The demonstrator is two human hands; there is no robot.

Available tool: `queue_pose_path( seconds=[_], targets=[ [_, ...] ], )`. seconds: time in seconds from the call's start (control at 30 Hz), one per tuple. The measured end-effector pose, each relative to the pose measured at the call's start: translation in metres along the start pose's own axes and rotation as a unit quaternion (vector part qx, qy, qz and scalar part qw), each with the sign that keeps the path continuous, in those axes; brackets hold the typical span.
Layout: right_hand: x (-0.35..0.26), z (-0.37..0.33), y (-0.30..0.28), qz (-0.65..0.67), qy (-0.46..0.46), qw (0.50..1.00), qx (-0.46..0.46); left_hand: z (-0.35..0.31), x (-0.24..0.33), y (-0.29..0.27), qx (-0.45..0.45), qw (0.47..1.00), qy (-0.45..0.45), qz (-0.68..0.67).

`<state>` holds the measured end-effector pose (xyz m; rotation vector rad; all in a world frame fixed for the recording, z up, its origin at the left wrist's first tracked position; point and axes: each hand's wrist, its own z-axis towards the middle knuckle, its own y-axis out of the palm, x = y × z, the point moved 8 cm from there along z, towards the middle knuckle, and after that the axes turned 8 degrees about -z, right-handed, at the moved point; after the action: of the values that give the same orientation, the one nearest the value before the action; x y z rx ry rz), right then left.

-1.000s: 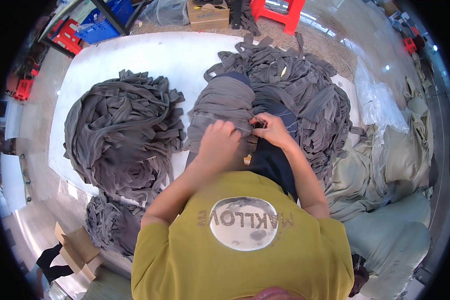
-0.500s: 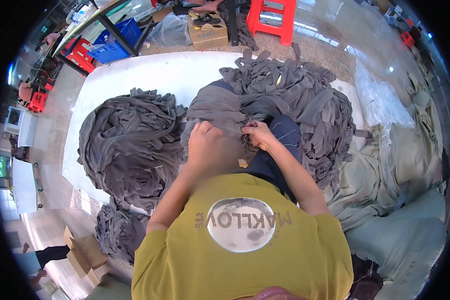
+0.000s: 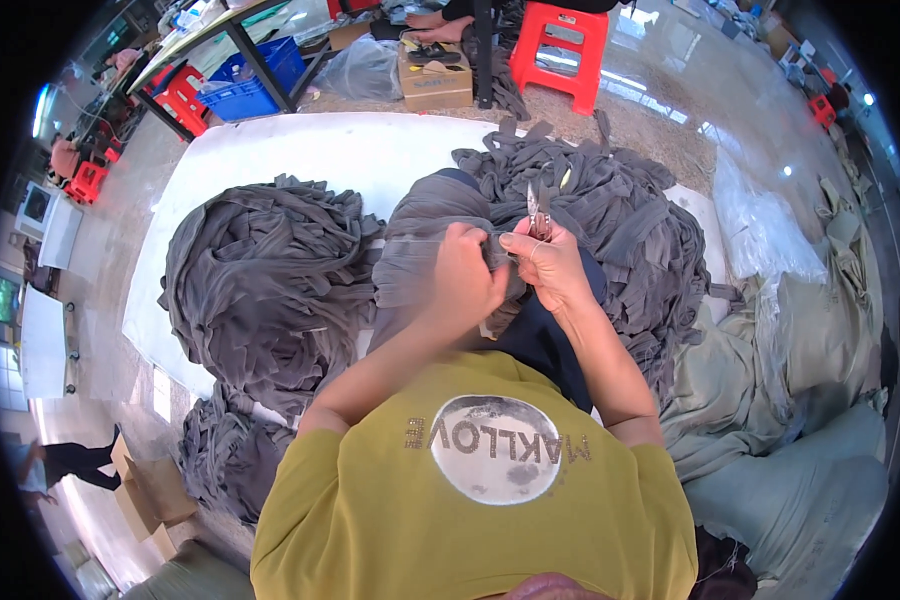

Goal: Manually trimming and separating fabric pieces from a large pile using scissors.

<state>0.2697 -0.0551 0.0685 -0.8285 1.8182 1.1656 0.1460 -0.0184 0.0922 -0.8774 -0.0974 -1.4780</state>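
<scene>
My right hand (image 3: 553, 265) is raised over my lap, its fingers closed round a small pair of thread snips (image 3: 539, 212) whose blades point away from me. Close beside it, my left hand (image 3: 467, 275) is curled shut on a dark grey fabric strip (image 3: 497, 252); its fingertips are partly hidden. More grey fabric (image 3: 425, 222) lies in wrapped layers over my left thigh, under and beyond the left hand. A fine pale thread runs near the fingers of my left hand.
Heaped grey strips lie in a left pile (image 3: 260, 270) and a right pile (image 3: 630, 225) on a white sheet (image 3: 300, 135). Pale green cloth (image 3: 770, 480) and clear plastic (image 3: 765, 225) are at the right. A red stool (image 3: 558, 60), cardboard box (image 3: 436, 82) and blue crate (image 3: 255, 85) stand beyond.
My left hand has moved right, toward the right hand. The right hand has risen and turned, so the snips now show plainly. The view has shifted slightly.
</scene>
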Motion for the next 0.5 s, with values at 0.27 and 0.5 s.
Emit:
queue_pose_path(
  seconds=[0.27,0.5],
  targets=[
    [0.024,0.020,0.006,-0.049,0.004,0.998,0.029,-0.011,-0.046,-0.029,-0.029,0.856,-0.298,-0.422],
    [-0.004,-0.027,0.020,-0.347,-0.190,0.918,0.023,-0.008,-0.053,-0.024,0.049,0.688,-0.397,-0.606]
  ],
)
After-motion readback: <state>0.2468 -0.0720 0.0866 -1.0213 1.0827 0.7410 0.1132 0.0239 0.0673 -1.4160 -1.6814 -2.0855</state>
